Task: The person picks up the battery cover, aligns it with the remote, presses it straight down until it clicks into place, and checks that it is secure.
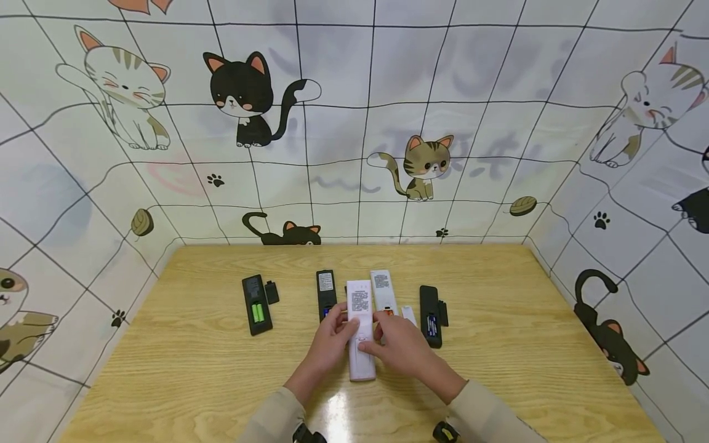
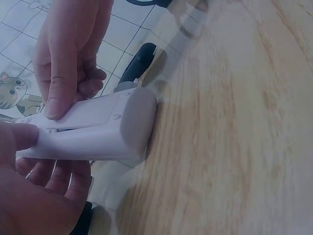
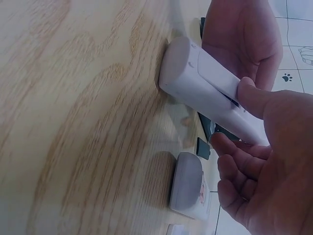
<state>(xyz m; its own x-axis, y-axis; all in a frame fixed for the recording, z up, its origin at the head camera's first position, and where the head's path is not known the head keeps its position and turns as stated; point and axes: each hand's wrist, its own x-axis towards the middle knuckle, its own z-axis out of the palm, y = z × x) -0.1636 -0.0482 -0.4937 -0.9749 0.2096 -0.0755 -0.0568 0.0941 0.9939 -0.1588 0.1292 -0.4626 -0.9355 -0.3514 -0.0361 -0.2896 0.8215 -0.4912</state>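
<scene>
Head: white remote (image 1: 362, 368) in lower centre of frame, back up, between both hands. Left hand (image 1: 328, 339) at its left edge, right hand (image 1: 404, 346) at its right, thumb on the back. Table (image 1: 194, 381) behind: black remote with green batteries (image 1: 252, 291) and loose black cover (image 1: 271, 293) left of centre; another black remote (image 1: 325, 283) and second white remote (image 1: 382, 288) near centre; third black remote (image 1: 429, 303) right of centre.

Left wrist: remote at left of frame, dark gap along its battery cover (image 2: 93, 112). Left grip, lower left, closed around remote, thumb above, fingers below.

Right wrist: remote upper right; right grip pinches it, thumb on cover, fingers curled underneath.
</scene>
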